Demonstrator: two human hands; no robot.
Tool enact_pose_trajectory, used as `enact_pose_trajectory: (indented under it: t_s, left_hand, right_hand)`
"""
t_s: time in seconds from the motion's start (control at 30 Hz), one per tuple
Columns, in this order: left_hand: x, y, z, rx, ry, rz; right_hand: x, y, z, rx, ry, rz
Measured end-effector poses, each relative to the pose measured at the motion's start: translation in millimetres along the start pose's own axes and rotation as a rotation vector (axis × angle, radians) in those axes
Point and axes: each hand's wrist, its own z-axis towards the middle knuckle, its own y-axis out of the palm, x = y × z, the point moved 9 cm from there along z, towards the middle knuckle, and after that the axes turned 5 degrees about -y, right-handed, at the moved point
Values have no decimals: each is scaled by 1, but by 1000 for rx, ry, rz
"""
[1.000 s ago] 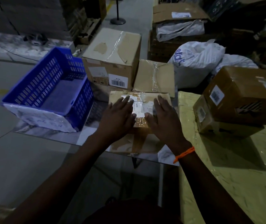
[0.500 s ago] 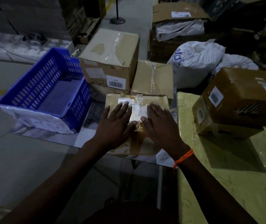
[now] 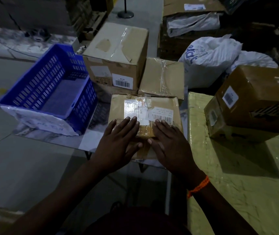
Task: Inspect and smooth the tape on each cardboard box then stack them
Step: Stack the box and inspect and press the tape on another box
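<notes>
Pressing flat: left hand (image 3: 118, 143) and right hand (image 3: 169, 143), fingers straight, palms down on the taped box (image 3: 145, 114) at the desk (image 3: 50, 134) near edge. Blue basket (image 3: 48, 92) left; two stacked boxes (image 3: 250, 106) right.

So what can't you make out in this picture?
Head view:
The tape strip on the flat cardboard box beneath the left hand and right hand: both palms cover much of it.
The barcode label's print: too small.
The brown box at right: cut off by the frame edge.
</notes>
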Motion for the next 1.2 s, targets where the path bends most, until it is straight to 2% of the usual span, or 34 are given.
enact_pose_trajectory:
  t_s: [0.07, 0.13, 0.23, 0.3, 0.37, 0.47, 0.57, 0.63, 0.73, 0.8, 0.9, 1.0, 1.2]
  left_hand:
    - [-1, -8, 3, 19, -12, -90]
    - [-11, -23, 7, 92, -89, -249]
    - [-47, -36, 17, 190, -331, -690]
    - [-66, -28, 26, 98, -517, -965]
    - [-70, -13, 28, -56, -670, -1211]
    - [-68, -15, 26, -121, -615, -1215]
    - [-79, -16, 15, -67, -615, -1251]
    - [-90, -15, 5, -1, -622, -1259]
    - [-94, -4, -13, -6, -701, -1404]
    - [-87, 8, -25, -49, -790, -1446]
    - [-85, 27, -45, -9, -919, -1429]
    - [-90, 54, -66, -12, -979, -1372]
    - [-77, 106, -109, -99, -1018, -1301]
  right_hand:
    - [5, -8, 8, 33, -3, 86]
    - [18, -23, 16, 113, 69, 155]
    - [64, -38, 23, 187, 366, 235]
    - [93, -24, 25, 98, 585, 479]
    - [100, 1, 22, 7, 733, 853]
    - [101, 8, 15, 4, 763, 994]
    - [101, 1, 6, 115, 772, 1071]
    - [102, 3, -8, 192, 841, 1143]
    - [97, 14, -29, 197, 920, 1201]
    - [92, 24, -41, 157, 953, 1196]
    - [86, 37, -53, 153, 941, 1101]
    - [86, 52, -70, 148, 897, 1016]
    - [89, 90, -129, 64, 1056, 925]
